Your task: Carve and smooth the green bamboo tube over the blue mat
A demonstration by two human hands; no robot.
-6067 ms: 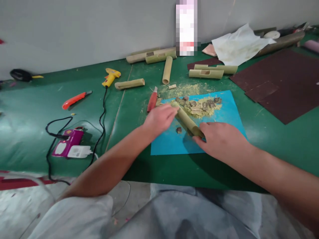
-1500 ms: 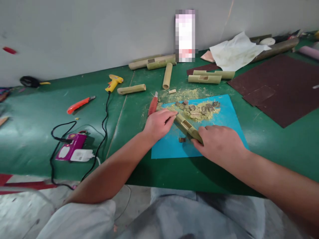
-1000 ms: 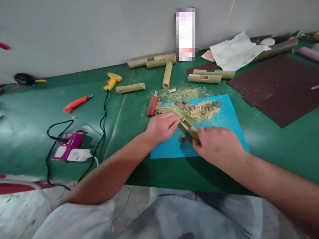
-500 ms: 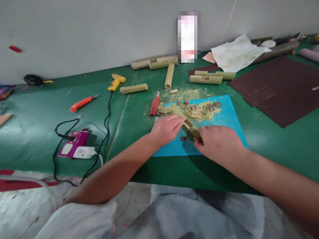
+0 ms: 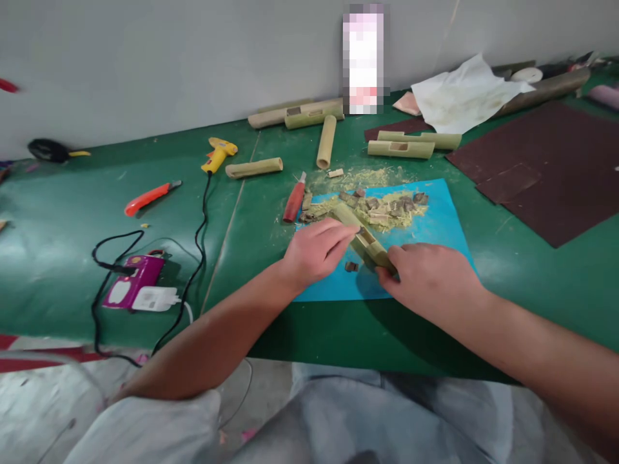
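A bamboo tube [image 5: 365,240] with rectangular openings cut in its side slants over a blue sheet [image 5: 447,229]. My right hand [image 5: 430,270] grips its near end. At the opening in the tube's middle, the fingers of my left hand [image 5: 319,251] are pinched together on a small dark piece [image 5: 360,230]. Brown chips and pale shavings [image 5: 387,209] lie in a heap behind the tube. A small dark chip [image 5: 351,266] rests on the sheet between my hands. To the left of the heap lies a red-handled tool [image 5: 294,200].
Bamboo pieces [image 5: 327,142] lie along the back of the green table [image 5: 261,238]. On the left are a yellow glue gun [image 5: 220,154], an orange cutter [image 5: 149,200] and a purple power strip [image 5: 134,281] with cords. Dark brown sheets [image 5: 536,174] and a white cloth [image 5: 467,96] are at the right.
The view has shifted slightly, so objects on the left appear further left. My left fingers have lifted slightly at the opening, and a small dark piece now shows at their tips.
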